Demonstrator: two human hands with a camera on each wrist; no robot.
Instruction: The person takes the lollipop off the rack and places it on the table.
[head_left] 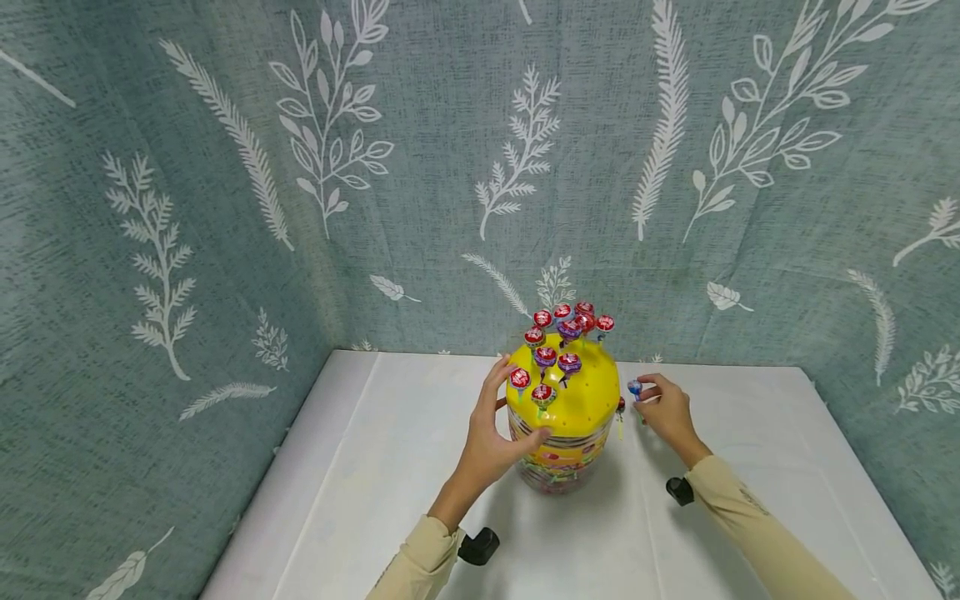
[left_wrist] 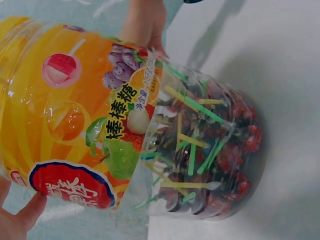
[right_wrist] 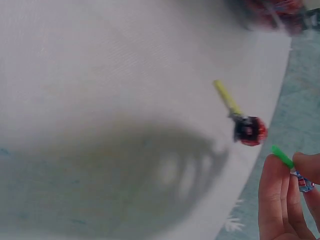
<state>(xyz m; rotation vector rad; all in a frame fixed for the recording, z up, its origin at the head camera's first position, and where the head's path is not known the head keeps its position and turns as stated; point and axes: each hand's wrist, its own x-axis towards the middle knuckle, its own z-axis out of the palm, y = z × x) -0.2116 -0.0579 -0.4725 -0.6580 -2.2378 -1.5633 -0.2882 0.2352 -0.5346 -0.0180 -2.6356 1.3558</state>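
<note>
A clear jar with a fruit-printed label (left_wrist: 75, 110) and a yellow lid (head_left: 592, 408) stands on the table. My left hand (head_left: 491, 446) grips it near the lid, thumb in front and fingers round the left side. Several lollipops (head_left: 569, 364) stand upright in the lid, wrapped in red, purple and green. Inside the jar's base lie more lollipops (left_wrist: 200, 145) with green and yellow sticks. To the right of the jar, my right hand (head_left: 667, 417) pinches a blue-wrapped lollipop (right_wrist: 305, 184) by its green stick, between thumb and fingers.
A red-wrapped lollipop (right_wrist: 252, 131) with a yellow stick lies on the white table (head_left: 360, 467), right of the jar. Green leaf-patterned cloth (head_left: 435, 167) hangs along the back and sides. Black wrist cameras (head_left: 478, 547) sit under both sleeves.
</note>
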